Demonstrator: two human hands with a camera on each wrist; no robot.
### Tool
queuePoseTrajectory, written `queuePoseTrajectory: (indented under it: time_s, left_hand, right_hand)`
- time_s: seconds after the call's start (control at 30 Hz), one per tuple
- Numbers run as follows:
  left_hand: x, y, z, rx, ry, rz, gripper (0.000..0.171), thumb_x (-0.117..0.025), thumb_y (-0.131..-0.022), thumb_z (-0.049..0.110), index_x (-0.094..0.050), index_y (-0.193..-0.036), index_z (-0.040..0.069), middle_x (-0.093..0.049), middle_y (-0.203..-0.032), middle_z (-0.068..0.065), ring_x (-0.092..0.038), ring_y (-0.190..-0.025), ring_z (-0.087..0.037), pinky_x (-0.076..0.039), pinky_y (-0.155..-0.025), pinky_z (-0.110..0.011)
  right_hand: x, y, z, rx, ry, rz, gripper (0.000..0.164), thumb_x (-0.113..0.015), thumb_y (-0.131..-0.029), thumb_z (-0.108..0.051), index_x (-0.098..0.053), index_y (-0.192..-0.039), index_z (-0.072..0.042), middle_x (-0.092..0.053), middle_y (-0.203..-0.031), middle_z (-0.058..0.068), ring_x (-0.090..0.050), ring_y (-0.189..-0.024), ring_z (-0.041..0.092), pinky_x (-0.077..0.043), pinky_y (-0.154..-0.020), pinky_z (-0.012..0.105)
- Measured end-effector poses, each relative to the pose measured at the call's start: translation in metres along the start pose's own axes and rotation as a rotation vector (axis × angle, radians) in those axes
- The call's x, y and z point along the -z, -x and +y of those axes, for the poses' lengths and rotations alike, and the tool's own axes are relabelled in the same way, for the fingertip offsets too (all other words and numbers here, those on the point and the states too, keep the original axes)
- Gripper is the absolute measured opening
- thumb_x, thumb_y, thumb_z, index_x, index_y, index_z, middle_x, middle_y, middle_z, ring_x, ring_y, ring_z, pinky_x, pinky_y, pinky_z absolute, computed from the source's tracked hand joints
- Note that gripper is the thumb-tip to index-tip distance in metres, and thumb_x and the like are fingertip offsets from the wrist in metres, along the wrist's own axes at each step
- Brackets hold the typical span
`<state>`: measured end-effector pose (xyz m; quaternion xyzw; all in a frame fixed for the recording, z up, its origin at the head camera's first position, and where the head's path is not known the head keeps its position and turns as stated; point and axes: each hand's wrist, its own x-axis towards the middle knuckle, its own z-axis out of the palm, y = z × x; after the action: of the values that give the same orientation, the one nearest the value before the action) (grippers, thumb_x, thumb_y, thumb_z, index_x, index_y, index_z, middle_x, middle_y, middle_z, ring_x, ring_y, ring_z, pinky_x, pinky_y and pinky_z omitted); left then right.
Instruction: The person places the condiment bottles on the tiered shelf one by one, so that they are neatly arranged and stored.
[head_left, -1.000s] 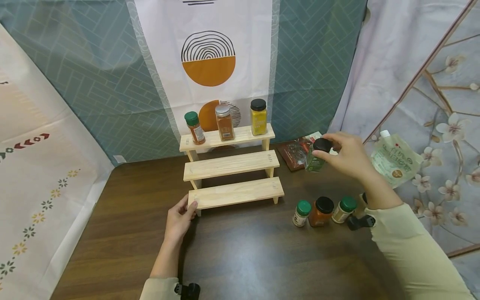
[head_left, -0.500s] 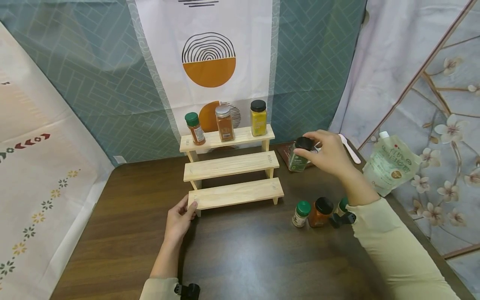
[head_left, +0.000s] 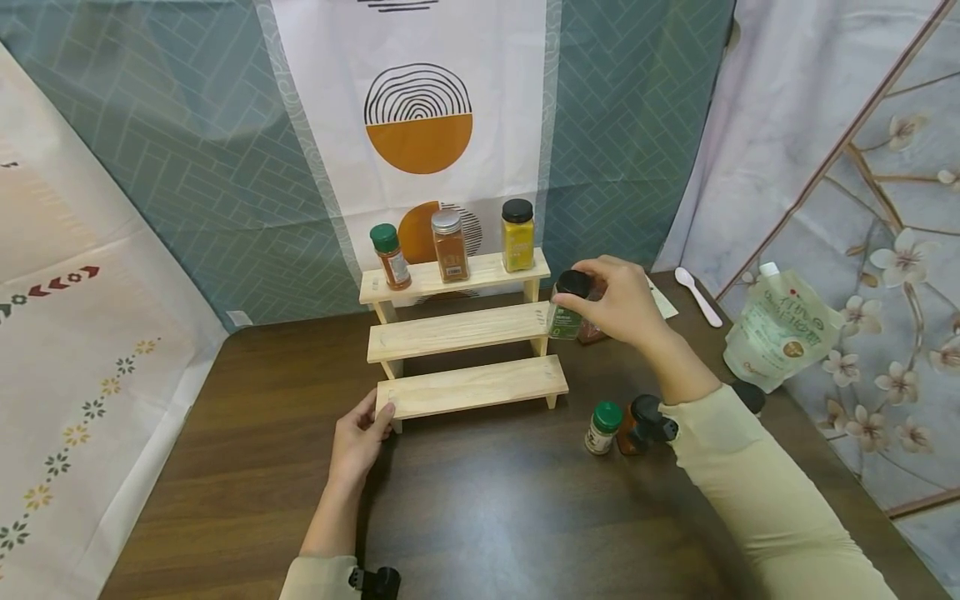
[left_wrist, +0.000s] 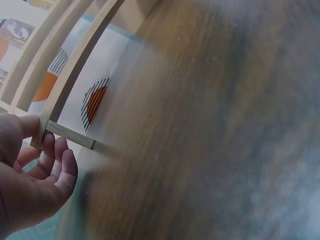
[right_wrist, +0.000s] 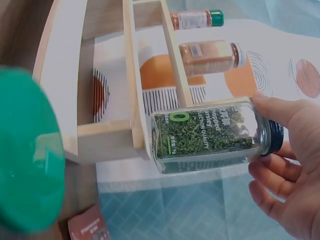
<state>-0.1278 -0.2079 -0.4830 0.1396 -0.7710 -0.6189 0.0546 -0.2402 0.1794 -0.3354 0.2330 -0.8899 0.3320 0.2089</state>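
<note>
A three-tier wooden rack [head_left: 462, 331] stands at the back of the table. My left hand [head_left: 357, 440] grips the left end of its lowest shelf, thumb on top; the left wrist view shows the fingers [left_wrist: 48, 150] curled at that end. By the neck and black lid, my right hand [head_left: 618, 302] holds a glass jar of chopped parsley [right_wrist: 205, 132], upright at the right end of the middle shelf. On the top shelf stand a green-capped spice bottle [head_left: 391, 257], a silver-capped jar of brown spice [head_left: 451, 247] and a black-capped yellow spice jar [head_left: 517, 237].
On the table at right stand a green-capped bottle [head_left: 602, 428] and a black-capped orange spice jar [head_left: 632, 435], partly behind the right wrist camera. A white spoon [head_left: 698, 297] and a spouted pouch [head_left: 780, 329] lie farther right. A reddish packet [right_wrist: 89, 225] lies behind the right hand.
My right hand has carried the parsley jar leftward, from over the packet to the middle shelf's right end. The spoon has come into sight. My left hand stays on the rack.
</note>
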Motion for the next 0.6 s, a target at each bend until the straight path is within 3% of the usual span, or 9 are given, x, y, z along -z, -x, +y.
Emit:
queuePoseTrajectory:
  time_s: [0.17,0.6]
  left_hand:
    - [-0.001,0.003,0.001,-0.031,-0.012,0.015,0.053,-0.067,-0.100,0.015,-0.049,-0.146,-0.003,-0.063,-0.091,-0.015,-0.058,-0.075,-0.012,-0.052,-0.065,-0.018]
    - [-0.003,0.003,-0.001,-0.030,-0.019,0.030,0.053,-0.067,-0.100,0.016,-0.050,-0.147,-0.002,-0.061,-0.088,-0.010,-0.059,-0.075,-0.012,-0.053,-0.066,-0.019]
  right_hand:
    - [-0.007,-0.006,-0.011,-0.009,-0.028,-0.018,0.048,-0.088,-0.081,-0.029,-0.072,-0.115,0.001,-0.070,-0.097,0.013,-0.058,-0.075,0.025,-0.045,-0.067,0.037]
    - [-0.032,-0.018,-0.036,-0.024,-0.027,-0.052,0.052,-0.088,-0.080,-0.038,-0.073,-0.116,-0.003,-0.068,-0.095,0.009,-0.061,-0.077,0.024,-0.048,-0.069,0.037]
